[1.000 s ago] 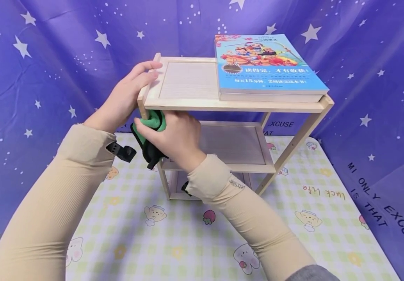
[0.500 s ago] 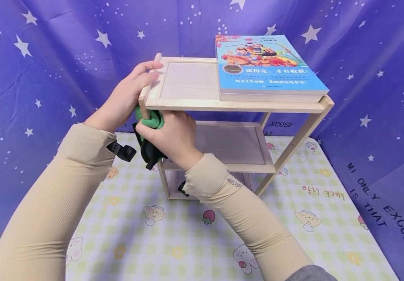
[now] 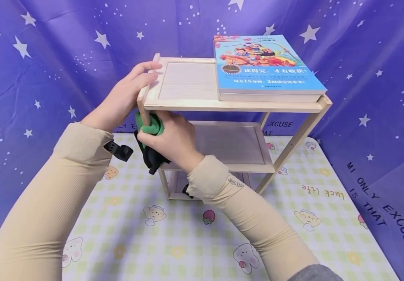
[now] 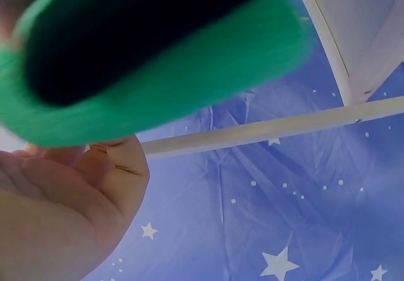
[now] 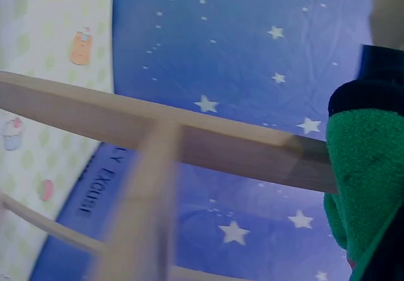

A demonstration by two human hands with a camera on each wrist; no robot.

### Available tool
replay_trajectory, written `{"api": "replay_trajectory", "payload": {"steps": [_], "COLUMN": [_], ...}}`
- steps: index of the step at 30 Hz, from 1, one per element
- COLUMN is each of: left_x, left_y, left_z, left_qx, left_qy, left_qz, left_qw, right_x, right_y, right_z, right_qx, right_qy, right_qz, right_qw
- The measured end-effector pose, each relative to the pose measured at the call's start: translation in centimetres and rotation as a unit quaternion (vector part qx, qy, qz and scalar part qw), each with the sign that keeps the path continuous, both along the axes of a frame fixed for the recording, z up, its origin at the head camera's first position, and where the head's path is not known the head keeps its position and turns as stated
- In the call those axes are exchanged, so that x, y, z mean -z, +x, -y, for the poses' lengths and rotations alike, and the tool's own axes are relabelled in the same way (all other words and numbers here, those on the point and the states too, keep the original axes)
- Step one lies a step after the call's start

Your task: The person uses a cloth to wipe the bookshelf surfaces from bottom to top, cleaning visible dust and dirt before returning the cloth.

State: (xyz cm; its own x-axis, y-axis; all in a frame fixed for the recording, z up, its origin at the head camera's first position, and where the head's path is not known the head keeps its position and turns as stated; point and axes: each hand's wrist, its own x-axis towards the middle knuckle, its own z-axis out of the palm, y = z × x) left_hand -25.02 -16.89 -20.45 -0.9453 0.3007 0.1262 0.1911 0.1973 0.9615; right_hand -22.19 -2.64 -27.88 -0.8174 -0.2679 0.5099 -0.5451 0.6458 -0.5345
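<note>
A light wooden shelf rack with three tiers stands on the table. My left hand grips the rack's top left side rail, its fingertips over the upper edge. Below the top board, my right hand holds a green cloth with black edging around the front left post. Part of the cloth hangs down dark beside the post. In the left wrist view the green cloth is blurred above the left hand. The right wrist view shows the cloth against a wooden bar.
Blue books lie stacked on the right half of the top board. The middle shelf and lower shelf are below. A checkered tablecloth covers the table, with purple star-patterned curtains behind and at the sides.
The right hand and the green cloth have slid a little down the front left post. The left hand stays on the top rail.
</note>
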Motion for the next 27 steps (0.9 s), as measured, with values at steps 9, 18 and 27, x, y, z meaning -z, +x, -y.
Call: {"api": "replay_trajectory", "payload": {"steps": [9,18,27], "left_x": [-0.1,-0.3,-0.4], "left_y": [-0.1,0.0,0.0], "left_z": [-0.1,-0.1,-0.1], "left_qx": [-0.010,-0.015,-0.017], "left_qy": [-0.016,-0.023,-0.026], "left_qz": [0.008,0.016,0.019], "left_qw": [0.9998,0.9995,0.9993], "right_x": [2.8,5.2,5.4], "right_y": [0.2,0.3,0.5], "right_z": [0.0,-0.2,-0.3], "right_qx": [0.001,-0.006,-0.013], "right_qy": [0.037,0.076,0.093], "right_qz": [0.026,0.042,0.080], "right_qw": [0.9990,0.9963,0.9924]}}
